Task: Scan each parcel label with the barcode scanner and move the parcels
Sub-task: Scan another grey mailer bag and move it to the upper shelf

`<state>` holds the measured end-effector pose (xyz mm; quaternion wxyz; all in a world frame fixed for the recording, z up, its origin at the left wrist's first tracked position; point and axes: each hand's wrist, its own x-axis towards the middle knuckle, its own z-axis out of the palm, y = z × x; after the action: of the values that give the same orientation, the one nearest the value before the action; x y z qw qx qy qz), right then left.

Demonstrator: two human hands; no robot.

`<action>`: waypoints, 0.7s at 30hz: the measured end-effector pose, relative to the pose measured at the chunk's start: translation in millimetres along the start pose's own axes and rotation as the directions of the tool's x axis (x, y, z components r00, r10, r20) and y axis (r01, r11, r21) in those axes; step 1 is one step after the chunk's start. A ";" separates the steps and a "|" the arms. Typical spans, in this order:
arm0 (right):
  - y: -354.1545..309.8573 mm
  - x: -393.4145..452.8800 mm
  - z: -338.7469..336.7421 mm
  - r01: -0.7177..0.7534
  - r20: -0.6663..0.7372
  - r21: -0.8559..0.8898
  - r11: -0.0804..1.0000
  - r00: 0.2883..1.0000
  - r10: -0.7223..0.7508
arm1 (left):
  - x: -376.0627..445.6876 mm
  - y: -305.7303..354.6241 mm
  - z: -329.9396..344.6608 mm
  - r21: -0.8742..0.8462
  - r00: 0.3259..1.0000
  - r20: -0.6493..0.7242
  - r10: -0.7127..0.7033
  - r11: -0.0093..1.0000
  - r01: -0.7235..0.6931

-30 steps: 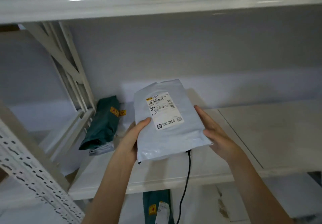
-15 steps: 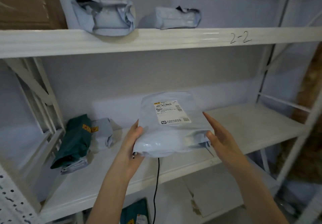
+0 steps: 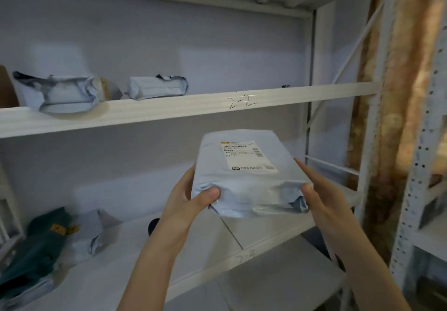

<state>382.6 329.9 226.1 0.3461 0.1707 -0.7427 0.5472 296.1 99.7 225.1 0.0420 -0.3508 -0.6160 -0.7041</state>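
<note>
Left hand (image 3: 191, 197) clamps the near-left corner of the grey poly-mailer parcel (image 3: 244, 187), thumb on the front edge, fingers along the left side; right hand (image 3: 319, 197) grips the near-right corner the same way. Parcel is held in the air between both hands, clear of any surface, shipping label (image 3: 246, 157) facing up. Long axis runs away from the person toward the back wall, near end slightly lower. It sits above the front edge of the lower shelf (image 3: 217, 243) and below the upper shelf (image 3: 169, 109) marked "2-2". Both hands equally near; neither free. Scanning left to right: green parcel (image 3: 36, 245) and a small grey parcel (image 3: 96, 235) lie at the lower shelf's left end, well apart from the held one; two grey parcels (image 3: 65, 95) occupy the upper shelf's left half, its right half bare. A dark object (image 3: 152, 226) shows behind the left wrist, possibly the scanner; cannot tell. Judgement: bare room exists on either shelf ahead, so a straight push forward along the long axis would set it down.
</note>
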 end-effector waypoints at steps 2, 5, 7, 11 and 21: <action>-2.5 5.5 -25.8 0.033 0.024 0.035 0.999 0.999 -0.034 | 11.9 7.2 18.7 0.018 0.999 -0.029 0.023 1.000 -0.022; -4.4 21.6 -55.0 0.086 0.071 0.075 0.993 0.993 -0.092 | 32.7 20.0 41.0 0.036 0.998 -0.038 0.051 0.998 -0.050; -9.0 37.6 -66.8 0.109 0.072 0.109 0.988 0.991 -0.117 | 45.5 28.0 51.2 0.042 0.997 -0.027 0.074 0.996 -0.073; -9.6 71.3 -77.1 0.174 0.030 0.161 0.971 0.983 -0.181 | 68.6 42.1 60.4 0.062 0.992 -0.068 0.109 0.993 -0.105; 30.6 163.6 -50.0 0.176 -0.044 0.303 0.937 0.984 -0.171 | 140.4 57.2 39.6 0.182 0.966 -0.156 0.206 0.967 -0.177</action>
<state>264.7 407.4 327.5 0.3687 0.2824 -0.6282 0.6242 236.4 174.0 349.5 0.1931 -0.3413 -0.6297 -0.6706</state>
